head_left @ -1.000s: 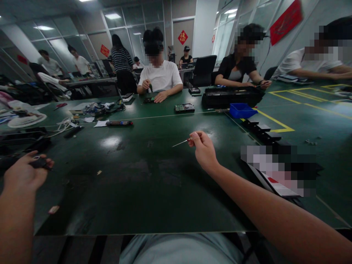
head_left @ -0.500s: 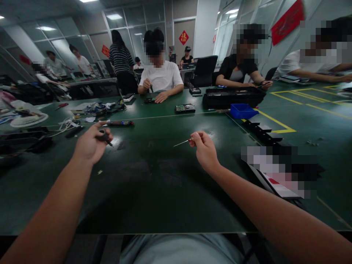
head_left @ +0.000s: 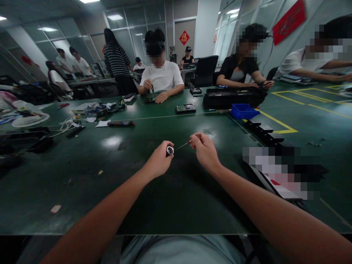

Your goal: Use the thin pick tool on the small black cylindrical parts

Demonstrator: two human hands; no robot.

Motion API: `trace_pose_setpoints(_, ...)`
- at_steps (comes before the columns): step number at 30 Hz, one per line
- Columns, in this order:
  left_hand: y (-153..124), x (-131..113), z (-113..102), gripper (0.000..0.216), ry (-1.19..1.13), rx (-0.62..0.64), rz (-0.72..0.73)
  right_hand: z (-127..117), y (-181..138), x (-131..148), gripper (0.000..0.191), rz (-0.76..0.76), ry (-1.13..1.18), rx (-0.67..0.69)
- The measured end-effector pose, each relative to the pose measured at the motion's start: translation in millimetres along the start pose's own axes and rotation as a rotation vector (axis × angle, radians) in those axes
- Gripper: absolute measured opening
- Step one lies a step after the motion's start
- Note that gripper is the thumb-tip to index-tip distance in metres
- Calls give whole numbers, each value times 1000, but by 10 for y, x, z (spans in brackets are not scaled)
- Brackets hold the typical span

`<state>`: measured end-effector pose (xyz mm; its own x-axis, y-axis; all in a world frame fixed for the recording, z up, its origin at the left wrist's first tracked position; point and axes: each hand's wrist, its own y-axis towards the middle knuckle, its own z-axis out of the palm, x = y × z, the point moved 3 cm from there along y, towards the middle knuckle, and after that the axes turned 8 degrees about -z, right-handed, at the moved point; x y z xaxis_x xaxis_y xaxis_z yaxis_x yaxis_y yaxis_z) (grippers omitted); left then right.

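My left hand [head_left: 157, 163] is closed around a small black round piece with a silver ring [head_left: 170, 150] at the end facing me; its exact kind does not show. Close by on the right, my right hand [head_left: 205, 151] pinches a thin metal rod with a red part [head_left: 182, 145], perhaps a slim screwdriver. The rod points left, and its tip lies near the silver ring; whether they touch, I cannot tell. Both hands are over the green table [head_left: 154, 205].
A dark pen-like tool [head_left: 121, 123] lies beyond my left hand. Farther off are a circuit-board device [head_left: 186, 108], a blue bin [head_left: 244, 111] and a long black case [head_left: 233, 98]. Papers [head_left: 277, 179] lie at right. Co-workers sit across the table.
My left hand has come right, from beside the pen-like tool to near my right hand, turning the black piece's ringed end toward me. My right hand has barely moved.
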<state>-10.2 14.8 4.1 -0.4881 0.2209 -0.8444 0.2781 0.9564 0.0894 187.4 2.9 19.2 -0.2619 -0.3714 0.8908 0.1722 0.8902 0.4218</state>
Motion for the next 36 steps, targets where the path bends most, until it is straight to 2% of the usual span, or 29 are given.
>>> trace_pose_setpoints(4, 26, 64, -30, 31, 234, 22, 111, -15, -14, 63, 36, -14, -135, 73)
trace_pose_setpoints(8, 44, 121, -133, 39, 334, -11, 100, 7, -37, 88, 30, -54, -48, 105)
trace_pose_setpoints(12, 52, 152, -172, 38, 354, -59, 57, 31, -41, 74, 21, -92, 129, 61)
trace_pose_setpoints(17, 34, 126, -139, 38, 332, -21, 125, 56, -44, 52, 21, -85, 95, 86)
trace_pose_setpoints(21, 17, 104, -124, 39, 316, -15, 124, 60, -47, 53, 20, -76, 63, 100)
trace_pose_setpoints(24, 17, 104, -143, 40, 283, -57, 98, 41, -45, 62, 24, -48, -46, 104)
trace_pose_setpoints(30, 14, 102, -170, 36, 293, -70, 100, -4, -39, 109, 55, -42, -364, 124)
trace_pose_setpoints(36, 18, 124, -174, 38, 297, -71, 134, 19, -50, 125, 51, -136, -443, 129)
